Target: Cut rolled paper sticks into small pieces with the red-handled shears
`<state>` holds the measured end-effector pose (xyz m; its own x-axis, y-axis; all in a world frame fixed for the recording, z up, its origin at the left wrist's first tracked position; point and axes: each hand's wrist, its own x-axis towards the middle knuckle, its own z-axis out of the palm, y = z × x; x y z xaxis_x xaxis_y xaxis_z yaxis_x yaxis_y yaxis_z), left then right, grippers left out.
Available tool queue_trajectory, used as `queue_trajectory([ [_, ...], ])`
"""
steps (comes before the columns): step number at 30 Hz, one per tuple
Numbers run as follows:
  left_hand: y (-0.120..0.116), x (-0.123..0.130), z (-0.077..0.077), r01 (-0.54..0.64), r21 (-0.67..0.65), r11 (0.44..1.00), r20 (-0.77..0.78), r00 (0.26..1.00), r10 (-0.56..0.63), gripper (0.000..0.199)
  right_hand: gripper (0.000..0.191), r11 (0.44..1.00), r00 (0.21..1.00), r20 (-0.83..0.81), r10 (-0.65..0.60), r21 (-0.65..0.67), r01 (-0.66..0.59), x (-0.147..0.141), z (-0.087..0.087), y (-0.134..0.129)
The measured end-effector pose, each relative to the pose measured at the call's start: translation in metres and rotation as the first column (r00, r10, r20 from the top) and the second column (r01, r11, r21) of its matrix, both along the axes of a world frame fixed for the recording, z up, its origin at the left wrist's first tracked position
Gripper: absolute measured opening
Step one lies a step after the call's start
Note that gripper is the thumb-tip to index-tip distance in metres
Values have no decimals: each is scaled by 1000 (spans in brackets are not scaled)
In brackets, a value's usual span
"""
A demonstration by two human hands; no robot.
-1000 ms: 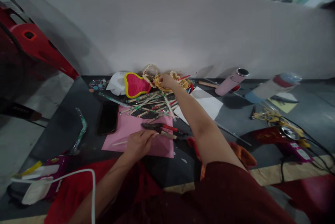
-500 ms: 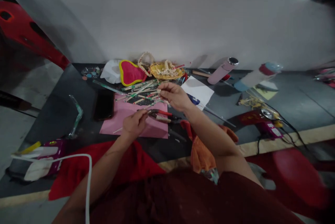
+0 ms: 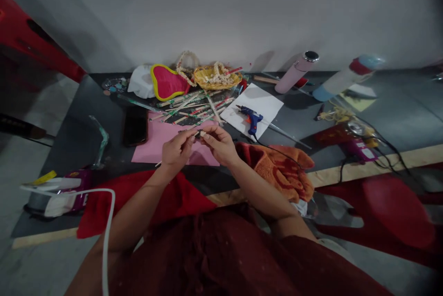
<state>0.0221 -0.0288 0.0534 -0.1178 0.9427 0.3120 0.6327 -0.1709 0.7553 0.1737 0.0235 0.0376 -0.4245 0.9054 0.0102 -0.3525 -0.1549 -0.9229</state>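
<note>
My left hand [image 3: 176,150] is pinched closed over the pink paper [image 3: 140,153], on a small dark piece [image 3: 197,134] whose kind I cannot make out. Fingertips of my right hand [image 3: 221,146] close on a small cream-coloured piece [image 3: 202,134], touching or nearly touching the dark one. The two hands meet at the paper's right part and hide what lies beneath them. Just beyond are several thin wooden sticks [image 3: 180,114] with green and red bits. Behind those, a yellow woven basket [image 3: 199,79] holds a string of cream-coloured pieces [image 3: 218,74].
A blue glue gun [image 3: 254,121] lies on white paper [image 3: 272,102] at right, its cord crossing an orange towel [image 3: 277,167]. A pink flask [image 3: 294,74] and a pale bottle [image 3: 339,81] stand behind. A phone [image 3: 135,125] lies left; red cloth [image 3: 138,204] hangs over the front edge.
My right hand has come down and nearer, from above the sticks to beside my left hand. The glue gun, formerly mostly behind my right hand, now shows fully. The red-handled tool is now hidden.
</note>
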Motion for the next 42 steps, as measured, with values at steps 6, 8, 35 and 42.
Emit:
queue_trajectory([
  [6, 0, 5, -4, 2, -24, 1000, 58, 998, 0, 31, 28, 998, 996, -68, -50, 36, 53, -4, -7, -4],
  [8, 0, 6, -5, 1, -10, 1000, 66, 998, -1, 31, 28, 996, 993, -84, -84, 38, 87, -6, -8, -6],
  [35, 0, 6, -5, -15, -81, 997, 62, 998, 20, 24, 23, 992, 997, 1, -83, 96, 83, -4, -9, -6],
  [42, 1, 6, -8, -6, -58, 998, 54, 998, 9, 24, 26, 992, 997, 15, -78, 100, 77, -4, -10, -6],
])
